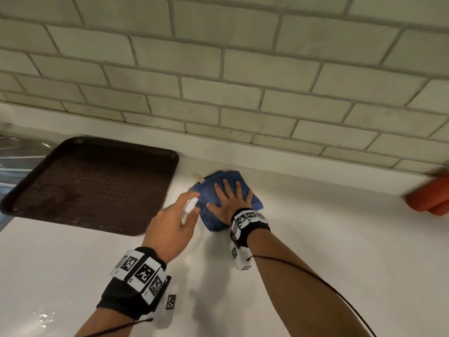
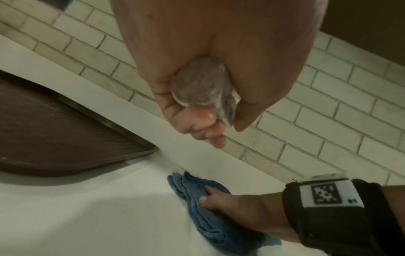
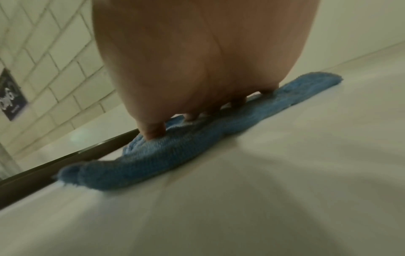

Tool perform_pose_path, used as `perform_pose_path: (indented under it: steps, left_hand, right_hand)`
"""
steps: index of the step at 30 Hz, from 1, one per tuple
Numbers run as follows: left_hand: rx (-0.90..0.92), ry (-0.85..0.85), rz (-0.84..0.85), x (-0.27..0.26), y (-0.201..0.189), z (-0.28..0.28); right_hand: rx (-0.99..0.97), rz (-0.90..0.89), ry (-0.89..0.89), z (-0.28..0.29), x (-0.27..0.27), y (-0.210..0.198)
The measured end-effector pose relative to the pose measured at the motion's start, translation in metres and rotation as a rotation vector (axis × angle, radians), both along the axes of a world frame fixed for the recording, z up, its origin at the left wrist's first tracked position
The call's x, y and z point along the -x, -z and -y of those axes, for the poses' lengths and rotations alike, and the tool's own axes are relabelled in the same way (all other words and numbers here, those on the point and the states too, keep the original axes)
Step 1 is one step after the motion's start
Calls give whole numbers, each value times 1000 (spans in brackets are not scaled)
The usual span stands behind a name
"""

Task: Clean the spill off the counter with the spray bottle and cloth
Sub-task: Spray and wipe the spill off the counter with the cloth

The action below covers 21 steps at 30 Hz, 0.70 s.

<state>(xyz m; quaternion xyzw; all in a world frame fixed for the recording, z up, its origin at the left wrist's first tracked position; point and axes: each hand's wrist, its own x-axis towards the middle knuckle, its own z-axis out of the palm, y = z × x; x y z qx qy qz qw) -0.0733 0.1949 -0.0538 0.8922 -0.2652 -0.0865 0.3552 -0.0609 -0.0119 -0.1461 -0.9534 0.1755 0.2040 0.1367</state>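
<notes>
A folded blue cloth (image 1: 211,188) lies on the white counter (image 1: 315,239) close to the tiled back wall. My right hand (image 1: 228,200) presses flat on the blue cloth (image 3: 175,152) with fingers spread. My left hand (image 1: 170,227) hovers just left of the cloth and grips a small clear spray bottle (image 1: 188,210). The bottle's round base (image 2: 201,86) shows in the left wrist view, with fingers curled round it. A small pale smear (image 1: 198,176) sits on the counter by the cloth's far left corner.
A dark brown tray (image 1: 97,183) lies on the counter left of the cloth. An orange-red object (image 1: 432,198) sits by the wall at the far right. Metal sink surface (image 1: 14,152) shows at the far left. Wet drops (image 1: 45,319) glint near the front left.
</notes>
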Motion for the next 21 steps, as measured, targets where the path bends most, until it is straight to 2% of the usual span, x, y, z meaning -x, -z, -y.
perform_pose_path:
  steps: [4,7,15,21]
  left_hand:
    - [-18,-8,7,0,-8,5]
    - [-10,11,9,7,-13,21]
    - [-14,129,-14,61,-14,102]
    - [2,204,-41,102,-11,139]
  right_hand:
    - [9,59,85,23,14,1]
    - [12,57,202,66,48,2]
    - [51,6,508,184,213,0]
    - [52,-9,563,183,335,0]
